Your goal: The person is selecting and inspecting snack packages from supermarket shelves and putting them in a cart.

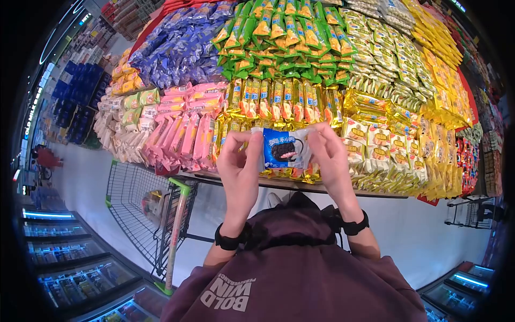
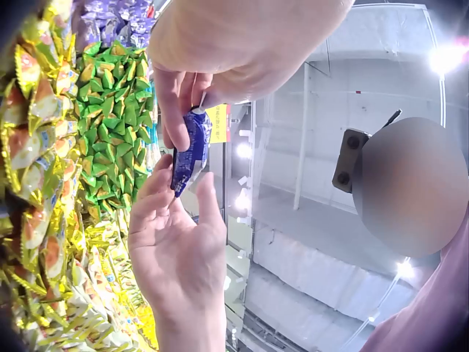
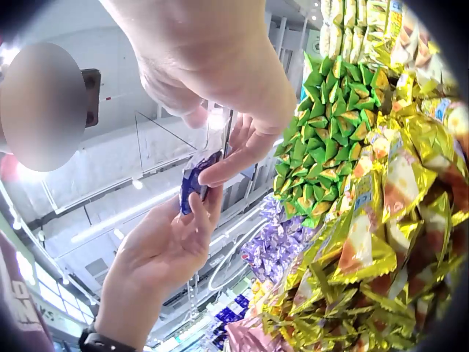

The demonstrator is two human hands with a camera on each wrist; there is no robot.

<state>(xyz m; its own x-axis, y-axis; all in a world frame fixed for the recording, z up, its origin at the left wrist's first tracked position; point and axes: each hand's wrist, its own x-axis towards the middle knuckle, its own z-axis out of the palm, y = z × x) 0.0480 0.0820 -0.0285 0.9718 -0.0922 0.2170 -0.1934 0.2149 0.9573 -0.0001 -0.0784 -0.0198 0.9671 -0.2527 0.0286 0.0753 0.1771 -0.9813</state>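
Observation:
Between both hands, over the front of the snack display, is a small blue cookie packet (image 1: 280, 147) with clear ends and a dark sandwich cookie printed on its face. My left hand (image 1: 239, 163) pinches its left end between thumb and fingers. At the opposite end my right hand (image 1: 335, 163) holds the clear edge, fingers bent. The left wrist view shows the packet (image 2: 192, 150) nearly edge-on, with the left hand (image 2: 242, 44) above and the right hand (image 2: 183, 257) below. From the right wrist, the packet (image 3: 196, 180) also appears on edge.
Pink packets (image 1: 185, 134), gold packets (image 1: 279, 99), green packets (image 1: 289, 37) and purple packets (image 1: 185, 48) fill the display. A shopping cart (image 1: 142, 201) with something inside stands at the left. Another cart (image 1: 472, 214) is at the far right, and lit freezers (image 1: 80, 252) line the lower left.

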